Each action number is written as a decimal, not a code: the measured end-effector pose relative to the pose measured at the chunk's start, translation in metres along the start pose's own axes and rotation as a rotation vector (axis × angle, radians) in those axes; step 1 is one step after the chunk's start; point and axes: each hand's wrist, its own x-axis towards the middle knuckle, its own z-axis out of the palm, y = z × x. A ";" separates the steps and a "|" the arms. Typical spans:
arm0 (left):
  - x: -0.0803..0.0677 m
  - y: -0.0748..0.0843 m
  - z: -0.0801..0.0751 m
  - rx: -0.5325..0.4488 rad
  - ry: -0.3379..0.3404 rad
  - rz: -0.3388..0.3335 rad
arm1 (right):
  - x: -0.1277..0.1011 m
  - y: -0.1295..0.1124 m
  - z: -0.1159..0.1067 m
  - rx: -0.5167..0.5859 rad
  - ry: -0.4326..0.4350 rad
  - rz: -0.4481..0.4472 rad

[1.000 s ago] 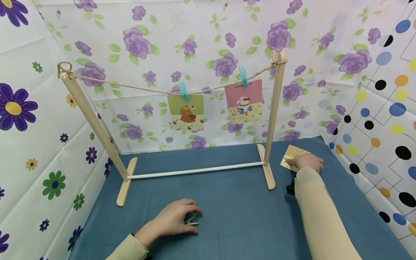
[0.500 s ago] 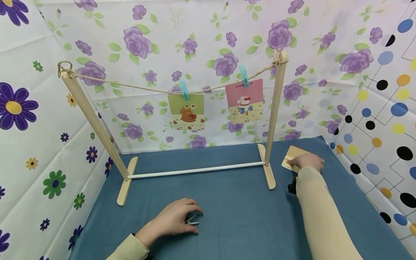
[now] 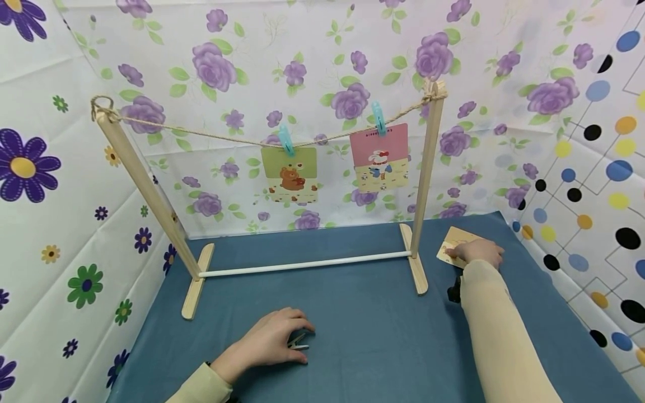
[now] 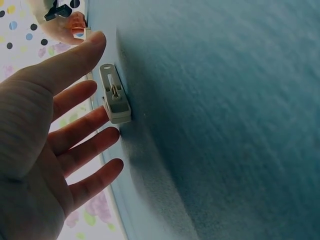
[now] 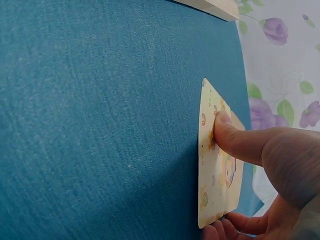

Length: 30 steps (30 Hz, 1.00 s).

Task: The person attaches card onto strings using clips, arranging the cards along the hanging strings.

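Note:
My left hand (image 3: 272, 338) rests on the blue cloth, thumb and fingers spread around a pale clothespin (image 3: 298, 342). In the left wrist view the clothespin (image 4: 115, 95) lies by the fingertips, not squeezed; whether a finger touches it I cannot tell. At the far right, my right hand (image 3: 478, 251) holds a yellowish picture card (image 3: 453, 240) low at the cloth. The right wrist view has the thumb on the printed face of the card (image 5: 207, 165), with curled fingers at its lower edge; part of the card is hidden by the hand.
A wooden frame with a white crossbar (image 3: 302, 266) stands behind the hands. From its sagging rope (image 3: 201, 133), blue clothespins hold a green bear card (image 3: 289, 179) and a pink rabbit card (image 3: 380, 159). Patterned cloth walls (image 3: 252, 33) enclose the blue surface (image 3: 353, 336).
Both hands, the clothespin and the card look practically unmoved over the last second. The head view shifts only very slightly.

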 end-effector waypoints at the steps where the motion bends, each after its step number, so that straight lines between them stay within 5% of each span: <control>1: 0.000 0.000 0.000 0.003 -0.002 -0.001 | -0.002 0.000 0.000 0.003 0.000 -0.004; 30: 0.003 0.006 -0.003 0.081 -0.013 -0.037 | -0.019 0.006 0.001 -0.045 0.057 -0.098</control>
